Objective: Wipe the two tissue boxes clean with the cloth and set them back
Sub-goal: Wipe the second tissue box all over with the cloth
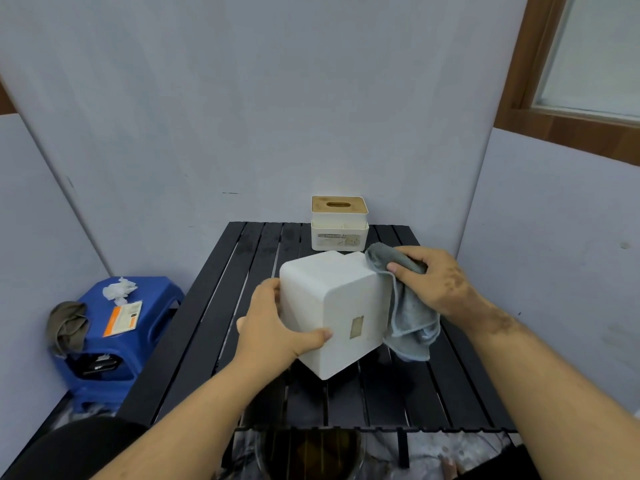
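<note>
Fingers (pixel 408 268) of my right hand (pixel 433 282) pinch the grey cloth (pixel 410 317) against the white tissue box (pixel 332 306); my left hand (pixel 273 327) grips it, seemingly tilted above the tabletop (pixel 214 306).

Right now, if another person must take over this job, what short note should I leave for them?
Left hand: grips the plain white tissue box, tilted above the black slatted table.
Right hand: holds the grey cloth against the right side of that box.
Second tissue box, with the wooden lid, stands upright at the far edge of the table, untouched by either hand.
Done: wiping of the white box is under way; how much of it is clean cannot be told.
Left: finish this box, set it back, then deal with the wooden-lid box.
</note>
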Tool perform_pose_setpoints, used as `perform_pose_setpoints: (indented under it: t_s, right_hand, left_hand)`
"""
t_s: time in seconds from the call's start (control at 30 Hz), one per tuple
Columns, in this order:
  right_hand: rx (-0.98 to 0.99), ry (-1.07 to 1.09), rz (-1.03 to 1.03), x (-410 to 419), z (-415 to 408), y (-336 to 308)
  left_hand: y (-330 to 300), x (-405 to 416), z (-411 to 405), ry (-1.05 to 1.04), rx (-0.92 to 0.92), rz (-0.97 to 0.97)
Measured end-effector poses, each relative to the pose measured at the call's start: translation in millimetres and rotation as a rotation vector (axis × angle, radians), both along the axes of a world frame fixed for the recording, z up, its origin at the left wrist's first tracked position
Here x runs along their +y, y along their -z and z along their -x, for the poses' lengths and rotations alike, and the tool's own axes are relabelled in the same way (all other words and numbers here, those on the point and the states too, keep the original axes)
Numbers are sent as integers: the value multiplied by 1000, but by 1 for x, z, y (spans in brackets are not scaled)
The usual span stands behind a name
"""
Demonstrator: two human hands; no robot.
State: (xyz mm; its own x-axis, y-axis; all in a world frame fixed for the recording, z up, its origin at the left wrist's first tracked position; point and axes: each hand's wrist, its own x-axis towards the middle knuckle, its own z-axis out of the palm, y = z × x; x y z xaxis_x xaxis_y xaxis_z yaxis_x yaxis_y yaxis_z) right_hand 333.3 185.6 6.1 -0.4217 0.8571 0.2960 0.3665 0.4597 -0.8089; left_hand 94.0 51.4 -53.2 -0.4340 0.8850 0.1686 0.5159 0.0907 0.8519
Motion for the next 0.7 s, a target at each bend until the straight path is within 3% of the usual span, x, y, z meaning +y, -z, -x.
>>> perform_pose_setpoints:
  t_s: [0.3, 0.7]
  right_hand:
    - [85, 8, 41, 7, 4, 11]
    - [205, 1, 110, 2, 8, 13]
  left_hand:
    - [-4, 3, 15, 54, -99, -33]
    - [-5, -3, 10, 21, 6, -7]
